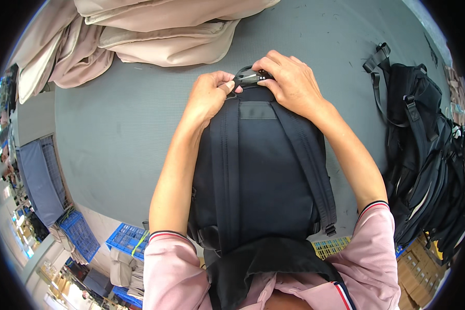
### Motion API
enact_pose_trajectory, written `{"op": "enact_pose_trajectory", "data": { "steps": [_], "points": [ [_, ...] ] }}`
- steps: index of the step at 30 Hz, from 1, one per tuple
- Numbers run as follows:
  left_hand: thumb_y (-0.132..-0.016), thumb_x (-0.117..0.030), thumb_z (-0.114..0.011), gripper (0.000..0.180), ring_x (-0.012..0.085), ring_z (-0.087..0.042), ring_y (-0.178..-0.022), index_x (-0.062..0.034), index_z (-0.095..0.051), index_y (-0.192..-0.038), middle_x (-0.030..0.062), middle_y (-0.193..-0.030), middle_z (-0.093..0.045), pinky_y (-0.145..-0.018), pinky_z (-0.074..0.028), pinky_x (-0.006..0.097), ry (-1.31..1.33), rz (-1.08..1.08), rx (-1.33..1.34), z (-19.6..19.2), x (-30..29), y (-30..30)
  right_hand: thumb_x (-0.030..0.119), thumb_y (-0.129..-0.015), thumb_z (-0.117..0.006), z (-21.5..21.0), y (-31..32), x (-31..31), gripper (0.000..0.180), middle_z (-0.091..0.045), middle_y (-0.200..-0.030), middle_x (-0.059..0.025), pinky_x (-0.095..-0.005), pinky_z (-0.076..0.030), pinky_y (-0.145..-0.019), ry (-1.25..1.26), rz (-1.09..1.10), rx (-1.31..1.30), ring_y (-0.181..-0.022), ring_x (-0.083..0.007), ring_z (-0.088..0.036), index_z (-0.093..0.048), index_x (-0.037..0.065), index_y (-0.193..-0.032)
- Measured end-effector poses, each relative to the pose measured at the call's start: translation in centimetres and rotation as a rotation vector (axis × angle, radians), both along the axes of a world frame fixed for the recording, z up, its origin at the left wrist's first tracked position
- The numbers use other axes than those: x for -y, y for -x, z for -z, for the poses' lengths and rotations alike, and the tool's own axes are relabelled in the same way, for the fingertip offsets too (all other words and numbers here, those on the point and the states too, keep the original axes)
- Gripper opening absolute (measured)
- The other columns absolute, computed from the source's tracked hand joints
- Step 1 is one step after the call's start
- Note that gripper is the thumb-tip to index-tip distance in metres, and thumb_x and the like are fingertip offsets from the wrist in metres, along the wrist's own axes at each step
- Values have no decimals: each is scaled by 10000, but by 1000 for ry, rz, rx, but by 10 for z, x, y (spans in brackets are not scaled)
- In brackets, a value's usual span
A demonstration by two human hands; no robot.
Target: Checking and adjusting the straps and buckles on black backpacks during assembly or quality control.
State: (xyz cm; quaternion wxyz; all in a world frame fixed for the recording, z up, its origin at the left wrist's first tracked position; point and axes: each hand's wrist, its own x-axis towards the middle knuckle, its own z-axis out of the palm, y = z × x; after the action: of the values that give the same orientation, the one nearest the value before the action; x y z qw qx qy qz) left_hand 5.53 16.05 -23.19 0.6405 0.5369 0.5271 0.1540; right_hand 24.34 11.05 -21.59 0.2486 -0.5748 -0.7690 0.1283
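A black backpack lies on the grey table with its back panel and two shoulder straps facing up, its top end away from me. My left hand is closed, thumb and fingers pinching the dark edge at the bag's top, near the carry handle. My right hand is closed at the same end, around what looks like a pair of small thread snips with shiny metal blades pointing left. The blades lie close to my left fingertips. My fingers partly hide the top handle and whatever lies between the blades.
Beige-pink bags are piled at the far left of the grey table. More black backpacks heap along the right edge. Blue plastic crates stand below at left, a yellow crate near me, cardboard boxes at lower right.
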Motion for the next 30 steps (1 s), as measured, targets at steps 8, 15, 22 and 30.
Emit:
{"op": "enact_pose_trajectory", "data": {
  "steps": [8, 15, 22, 30],
  "points": [
    [-898, -53, -519, 135, 86, -560, -783, 20, -613, -963, 56, -839, -656, -741, -429, 220, 27, 13, 17, -1, -1, 0, 101, -748, -668, 8, 0, -6, 149, -579, -837, -5, -365, -438, -672, -53, -37, 46, -773, -216, -591, -618, 112, -888],
    [-899, -58, -522, 140, 91, -564, -794, 20, -612, -973, 56, -839, -653, -752, -425, 222, 36, 25, -3, 0, -2, 1, 90, -748, -662, 10, -1, -9, 140, -597, -836, 0, -363, -445, -686, -82, -59, 34, -774, -212, -604, -636, 109, -883],
    [-896, -62, -528, 139, 85, -562, -789, 15, -614, -973, 49, -838, -651, -747, -425, 214, 48, 23, 7, 1, -1, 1, 95, -738, -669, 14, -1, -9, 120, -598, -812, 5, -355, -441, -684, -96, -60, 42, -771, -206, -598, -644, 106, -855],
    [-897, -49, -520, 133, 85, -568, -783, 10, -614, -970, 45, -842, -656, -737, -432, 216, 39, -4, 33, 1, 1, 1, 69, -696, -692, 9, 3, -7, 206, -564, -822, -6, -361, -452, -707, -44, -17, -30, -821, -219, -538, -666, 106, -897]
  ]
}}
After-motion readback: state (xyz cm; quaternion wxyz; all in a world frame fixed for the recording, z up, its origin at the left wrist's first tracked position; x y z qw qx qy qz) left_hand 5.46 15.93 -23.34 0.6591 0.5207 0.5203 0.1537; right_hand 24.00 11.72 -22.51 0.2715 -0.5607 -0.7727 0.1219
